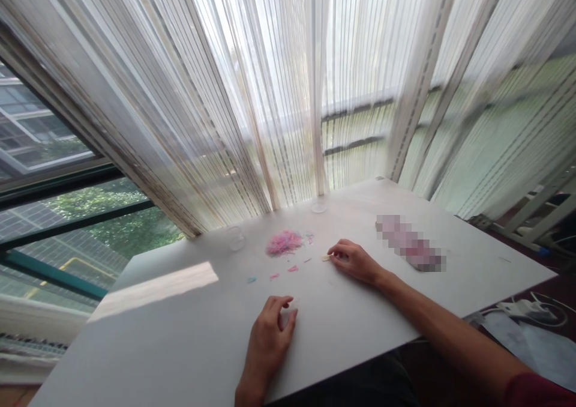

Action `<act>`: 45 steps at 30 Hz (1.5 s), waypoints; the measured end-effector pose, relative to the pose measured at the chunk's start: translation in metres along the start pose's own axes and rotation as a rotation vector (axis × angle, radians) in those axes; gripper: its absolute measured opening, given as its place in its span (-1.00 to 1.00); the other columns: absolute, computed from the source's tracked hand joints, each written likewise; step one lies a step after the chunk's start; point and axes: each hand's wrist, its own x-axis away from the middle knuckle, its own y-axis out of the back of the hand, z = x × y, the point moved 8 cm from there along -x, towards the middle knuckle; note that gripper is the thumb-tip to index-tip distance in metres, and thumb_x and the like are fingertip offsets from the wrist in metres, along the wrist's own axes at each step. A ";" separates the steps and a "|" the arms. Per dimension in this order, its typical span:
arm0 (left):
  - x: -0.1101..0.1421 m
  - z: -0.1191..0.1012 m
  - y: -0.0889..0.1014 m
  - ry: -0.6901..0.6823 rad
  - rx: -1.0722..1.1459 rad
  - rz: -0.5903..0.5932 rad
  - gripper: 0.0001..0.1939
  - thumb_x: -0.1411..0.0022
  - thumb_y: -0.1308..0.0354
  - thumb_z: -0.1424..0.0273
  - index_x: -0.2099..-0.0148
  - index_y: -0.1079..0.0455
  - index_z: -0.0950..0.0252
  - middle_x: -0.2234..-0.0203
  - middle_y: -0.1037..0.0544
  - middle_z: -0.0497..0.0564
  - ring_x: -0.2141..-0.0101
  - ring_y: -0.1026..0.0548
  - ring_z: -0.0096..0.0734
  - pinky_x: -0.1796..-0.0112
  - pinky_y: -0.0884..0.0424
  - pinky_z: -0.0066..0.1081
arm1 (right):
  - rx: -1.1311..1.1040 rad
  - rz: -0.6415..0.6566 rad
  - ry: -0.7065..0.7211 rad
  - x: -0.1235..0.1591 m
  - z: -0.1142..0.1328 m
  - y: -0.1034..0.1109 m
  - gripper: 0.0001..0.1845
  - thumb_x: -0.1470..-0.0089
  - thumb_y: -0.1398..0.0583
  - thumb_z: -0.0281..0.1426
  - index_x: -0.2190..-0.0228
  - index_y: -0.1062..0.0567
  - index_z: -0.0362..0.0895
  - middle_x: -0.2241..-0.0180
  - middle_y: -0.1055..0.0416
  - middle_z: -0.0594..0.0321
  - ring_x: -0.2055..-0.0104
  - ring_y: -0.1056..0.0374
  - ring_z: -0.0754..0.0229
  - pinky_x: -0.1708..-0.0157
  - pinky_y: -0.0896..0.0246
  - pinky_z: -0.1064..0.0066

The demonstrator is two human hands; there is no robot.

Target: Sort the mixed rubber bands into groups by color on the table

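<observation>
My right hand (355, 262) rests low over the white table (180, 335), its fingers curled down and the fingertips pinched at a small pale yellow piece (325, 257). My left hand (269, 338) is nearer the front edge, with thumb and forefinger curved and a gap between them; nothing clear shows in it. Beyond both hands lies a loose pile of small pink and mixed-colour pieces (284, 242). Between pile and hands, small bits sit in a spaced slanting row: a teal piece (251, 280), a pink piece (274, 276), a darker pink piece (293, 269) and a thin brownish piece (308, 260).
Two clear round containers (235, 239) stand toward the table's far edge, the second clear container (319, 206) by the curtain (288, 95). A pixelated pinkish long object (409, 242) lies right of my right hand. White cables (531, 308) are beyond the right edge.
</observation>
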 end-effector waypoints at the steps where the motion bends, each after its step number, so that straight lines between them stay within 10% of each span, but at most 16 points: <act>1: -0.004 0.002 0.003 0.007 -0.036 0.012 -0.74 -0.30 -0.08 0.30 0.02 -0.45 0.24 0.24 -0.54 0.05 0.51 -0.44 -0.43 0.33 -0.46 -0.36 | -0.001 -0.004 0.001 0.000 0.000 0.000 -0.86 -0.14 -0.18 -0.44 0.32 -0.57 -0.11 0.38 -0.40 0.22 0.39 -0.37 0.23 0.29 -0.38 0.37; 12: -0.035 -0.011 -0.003 -0.142 -0.296 0.294 -0.83 -0.34 -0.01 0.41 0.22 -0.44 0.23 0.27 -0.54 0.01 0.37 -0.51 -0.38 0.36 -0.30 -0.46 | 0.018 -0.040 0.181 0.005 0.035 -0.006 -0.85 -0.20 -0.13 -0.44 0.32 -0.52 -0.11 0.41 -0.39 0.21 0.37 -0.35 0.21 0.31 -0.35 0.37; 21: -0.069 -0.024 -0.026 -0.209 0.028 0.247 -0.90 -0.23 -0.10 0.40 0.28 -0.43 0.27 0.53 -0.49 -0.08 0.53 -0.41 -0.47 0.38 -0.33 -0.47 | 0.063 0.163 0.307 0.014 0.064 -0.041 -0.91 -0.17 -0.22 -0.39 0.25 -0.49 -0.12 0.41 -0.47 0.20 0.34 -0.37 0.17 0.29 -0.34 0.35; 45: -0.057 -0.014 -0.026 -0.178 0.213 0.169 -0.90 -0.14 -0.18 0.43 0.27 -0.51 0.24 0.52 -0.50 -0.10 0.54 -0.34 -0.53 0.44 -0.31 -0.53 | 0.036 0.208 0.301 0.017 0.063 -0.039 -0.85 -0.19 -0.20 -0.40 0.17 -0.49 -0.10 0.39 -0.46 0.19 0.35 -0.37 0.18 0.30 -0.34 0.36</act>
